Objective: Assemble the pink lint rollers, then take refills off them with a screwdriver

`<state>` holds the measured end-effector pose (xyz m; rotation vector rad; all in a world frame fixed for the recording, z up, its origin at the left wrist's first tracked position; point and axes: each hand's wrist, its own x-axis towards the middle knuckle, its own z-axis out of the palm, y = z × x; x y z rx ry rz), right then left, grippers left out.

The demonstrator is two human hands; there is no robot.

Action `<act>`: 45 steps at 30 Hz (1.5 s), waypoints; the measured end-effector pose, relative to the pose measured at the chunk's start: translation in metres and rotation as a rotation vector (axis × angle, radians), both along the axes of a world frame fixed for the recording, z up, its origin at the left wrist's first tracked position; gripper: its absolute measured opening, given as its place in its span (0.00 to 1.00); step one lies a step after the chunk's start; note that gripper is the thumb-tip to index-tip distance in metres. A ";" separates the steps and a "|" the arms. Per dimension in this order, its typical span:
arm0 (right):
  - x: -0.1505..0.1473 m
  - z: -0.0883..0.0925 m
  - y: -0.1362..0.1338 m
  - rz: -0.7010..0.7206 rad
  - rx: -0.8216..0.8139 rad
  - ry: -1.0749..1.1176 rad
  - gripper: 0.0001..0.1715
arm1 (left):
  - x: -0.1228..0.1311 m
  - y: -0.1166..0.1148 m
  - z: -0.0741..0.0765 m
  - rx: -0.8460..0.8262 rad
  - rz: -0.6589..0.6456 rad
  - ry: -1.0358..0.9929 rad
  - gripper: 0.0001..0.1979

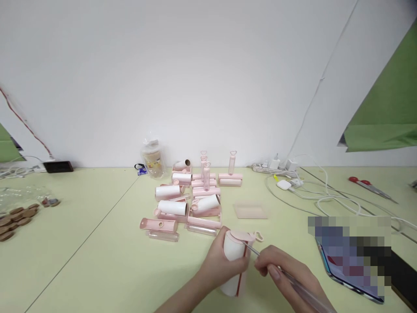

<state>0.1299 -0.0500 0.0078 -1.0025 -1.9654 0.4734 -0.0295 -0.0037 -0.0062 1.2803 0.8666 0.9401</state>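
Note:
My left hand (217, 261) is wrapped round a white roll (232, 251) in a pink holder (239, 236), held upright over the table. A small pink heart-shaped loop (258, 236) sticks out at the holder's top right. My right hand (283, 269) is closed on a thin metal-shafted tool (250, 247) with a clear handle; its tip touches the holder near the top edge, beside the roll. Behind my hands lie several white rolls (172, 208) in pink holders, and pink handles with heart loops (232, 163) stand on pink pieces.
On the pale green table (107, 252) are a pink translucent sheet (250, 211), a bagged cup (153, 161), brown discs (16, 217) at left, white cables (325, 198), red-handled scissors (368, 184) and a phone (348, 269) at right. A power strip (273, 169) lies by the wall.

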 end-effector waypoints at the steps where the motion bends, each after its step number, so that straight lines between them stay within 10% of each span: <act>1: -0.001 -0.001 0.001 0.007 0.019 -0.001 0.10 | 0.000 0.000 0.001 0.008 0.013 0.014 0.12; 20: -0.010 -0.042 0.009 -0.082 0.205 -0.182 0.10 | 0.002 0.001 -0.005 -0.120 0.190 -0.059 0.16; 24: -0.007 -0.043 0.010 -0.168 0.260 0.141 0.11 | 0.000 0.003 -0.009 -0.146 0.266 -0.126 0.17; 31: -0.017 -0.025 0.024 -0.213 -0.221 0.470 0.17 | 0.006 -0.009 -0.006 -0.201 0.042 -0.088 0.18; 40: -0.004 -0.043 0.022 -0.493 0.014 0.522 0.18 | 0.008 0.001 -0.018 -0.182 0.394 -0.145 0.16; 45: 0.029 -0.044 0.016 -0.707 -0.074 0.070 0.19 | -0.006 0.011 -0.024 -0.177 0.357 -0.177 0.21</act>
